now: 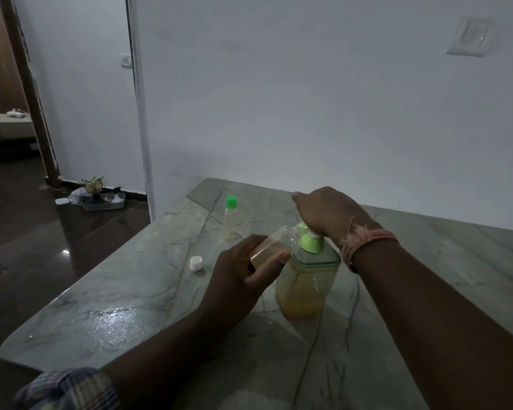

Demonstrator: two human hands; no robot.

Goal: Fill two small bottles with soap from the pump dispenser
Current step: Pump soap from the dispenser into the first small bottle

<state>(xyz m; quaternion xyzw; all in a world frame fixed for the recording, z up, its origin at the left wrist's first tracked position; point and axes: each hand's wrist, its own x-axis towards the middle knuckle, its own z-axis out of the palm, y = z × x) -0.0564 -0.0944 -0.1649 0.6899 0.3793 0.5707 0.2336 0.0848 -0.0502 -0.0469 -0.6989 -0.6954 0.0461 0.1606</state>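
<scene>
Left hand (237, 273) fingers curl around the tilted small bottle (274, 245) at the dispenser (305, 279); right hand (326, 213) presses the pump, fingers hidden.

This looks like a room in a home. Under the hands lies a grey marble counter (107, 315) against a plain white wall (308, 99). Far left of the hands, a doorway (9, 93) opens onto a dark polished floor (42, 232) with a tray of clutter (101, 199).
</scene>
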